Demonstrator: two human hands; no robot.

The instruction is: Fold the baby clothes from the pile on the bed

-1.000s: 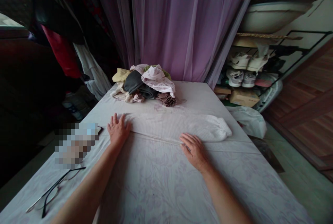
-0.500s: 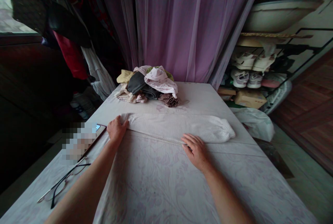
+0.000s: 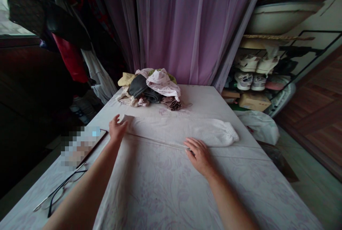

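Observation:
A white ribbed garment, folded into a long flat strip, lies crosswise on the table, its gathered cuff end at the right. At its left end is my left hand, thumb and fingers apart, with nothing visible between them. My right hand rests with outstretched fingers on the strip's near edge, right of its middle. Beneath the garment spreads a pale floral tablecloth, with a ridge in it along the left side.
A heap of crumpled clothes sits at the table's far end, before a purple curtain. Eyeglasses and a phone lie along the left edge. On the right stands a rack with shoes and a cardboard box.
My left hand has let go of the garment's left end and opened, lifting slightly away to the left. My right hand stays on the near edge. The view has shifted a little.

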